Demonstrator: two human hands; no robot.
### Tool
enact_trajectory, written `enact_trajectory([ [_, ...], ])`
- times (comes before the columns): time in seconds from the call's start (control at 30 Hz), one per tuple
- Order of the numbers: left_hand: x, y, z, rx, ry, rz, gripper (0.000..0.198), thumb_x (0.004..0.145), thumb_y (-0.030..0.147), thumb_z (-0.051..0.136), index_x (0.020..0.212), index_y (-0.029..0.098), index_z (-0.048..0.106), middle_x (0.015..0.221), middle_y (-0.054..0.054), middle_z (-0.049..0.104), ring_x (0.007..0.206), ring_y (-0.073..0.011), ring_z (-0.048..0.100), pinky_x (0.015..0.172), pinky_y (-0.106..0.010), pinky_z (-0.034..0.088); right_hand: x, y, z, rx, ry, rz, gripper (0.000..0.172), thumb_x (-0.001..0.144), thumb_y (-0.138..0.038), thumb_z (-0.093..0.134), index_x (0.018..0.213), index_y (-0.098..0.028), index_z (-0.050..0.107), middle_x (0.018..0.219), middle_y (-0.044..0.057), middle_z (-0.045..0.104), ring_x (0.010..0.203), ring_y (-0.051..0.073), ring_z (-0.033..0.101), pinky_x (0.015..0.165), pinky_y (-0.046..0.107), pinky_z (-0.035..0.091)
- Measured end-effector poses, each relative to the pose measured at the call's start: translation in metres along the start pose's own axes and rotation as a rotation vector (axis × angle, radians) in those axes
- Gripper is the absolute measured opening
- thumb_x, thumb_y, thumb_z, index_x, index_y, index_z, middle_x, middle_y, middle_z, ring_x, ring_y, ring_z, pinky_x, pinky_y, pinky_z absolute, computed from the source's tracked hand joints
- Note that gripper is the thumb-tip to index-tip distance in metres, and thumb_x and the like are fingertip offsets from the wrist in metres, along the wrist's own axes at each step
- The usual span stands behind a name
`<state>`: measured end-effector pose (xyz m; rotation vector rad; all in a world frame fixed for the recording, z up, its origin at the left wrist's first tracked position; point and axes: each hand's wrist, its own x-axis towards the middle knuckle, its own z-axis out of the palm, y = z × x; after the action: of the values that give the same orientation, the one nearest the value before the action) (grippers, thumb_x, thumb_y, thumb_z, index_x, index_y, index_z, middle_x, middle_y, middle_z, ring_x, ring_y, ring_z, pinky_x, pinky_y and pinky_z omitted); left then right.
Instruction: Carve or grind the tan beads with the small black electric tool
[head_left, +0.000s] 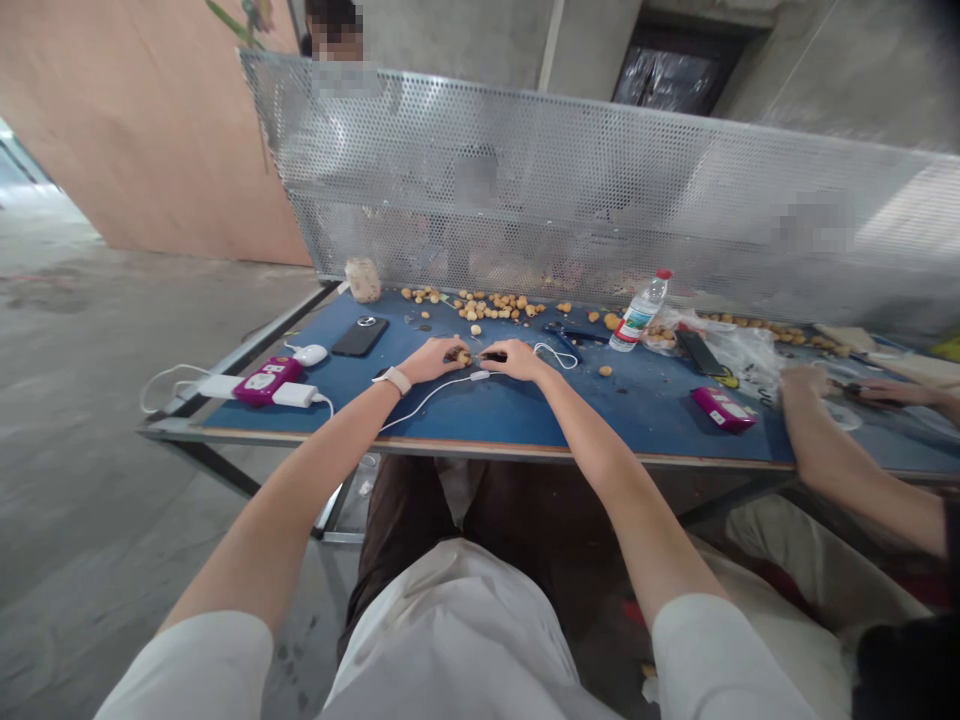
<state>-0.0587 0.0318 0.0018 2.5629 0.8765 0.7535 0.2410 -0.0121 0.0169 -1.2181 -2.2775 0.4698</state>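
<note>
Both my hands rest on the blue table (645, 405), close together near its middle. My left hand (431, 358) is closed on a small brown nut-like piece (459, 355) at its fingertips. My right hand (517, 358) is closed on a thin dark tool (491, 355) whose tip points at that piece. A white cable (427, 396) runs under my wrists. A row of small tan nuts (491, 303) lies farther back along the table.
A perforated metal screen (600, 190) walls the far edge. A black phone (361, 336), white mouse (310, 354) and pink power bank (266, 380) lie left. A water bottle (640, 312), plastic bags (739, 350) and a pink box (721, 409) sit right, by another person's arms (840, 460).
</note>
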Motion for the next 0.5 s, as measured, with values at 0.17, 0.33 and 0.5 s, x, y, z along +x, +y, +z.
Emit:
enact_trajectory([
  [0.17,0.0003,0.0,0.0006,-0.012,0.005,0.004,0.036,0.101,0.039,0.083,0.133,0.023,0.086,0.123,-0.011,0.093,0.113,-0.0302,0.088,0.113,-0.046,0.069,0.0004,-0.0001,0.0003,0.001,0.006,0.01,0.031,0.108,-0.038,0.088,0.133,-0.022,0.097,0.133,0.011,0.094,0.12,0.031,0.088,0.111,0.04,0.063],
  [0.33,-0.0003,0.0005,0.0006,-0.005,0.021,0.011,0.036,0.101,0.039,0.085,0.133,0.023,0.087,0.124,-0.01,0.093,0.112,-0.0293,0.088,0.112,-0.046,0.069,0.0002,-0.0006,-0.0001,-0.001,0.012,0.011,0.031,0.108,-0.039,0.088,0.133,-0.023,0.097,0.132,0.011,0.094,0.12,0.031,0.088,0.11,0.039,0.063],
  [0.5,-0.0007,0.0039,-0.0007,-0.003,0.004,-0.01,0.035,0.1,0.034,0.085,0.133,0.022,0.087,0.124,-0.011,0.093,0.113,-0.0298,0.087,0.114,-0.045,0.069,0.0002,-0.0006,-0.0006,-0.012,-0.004,-0.002,0.033,0.107,-0.041,0.088,0.134,-0.023,0.097,0.131,0.011,0.094,0.119,0.031,0.087,0.109,0.039,0.063],
])
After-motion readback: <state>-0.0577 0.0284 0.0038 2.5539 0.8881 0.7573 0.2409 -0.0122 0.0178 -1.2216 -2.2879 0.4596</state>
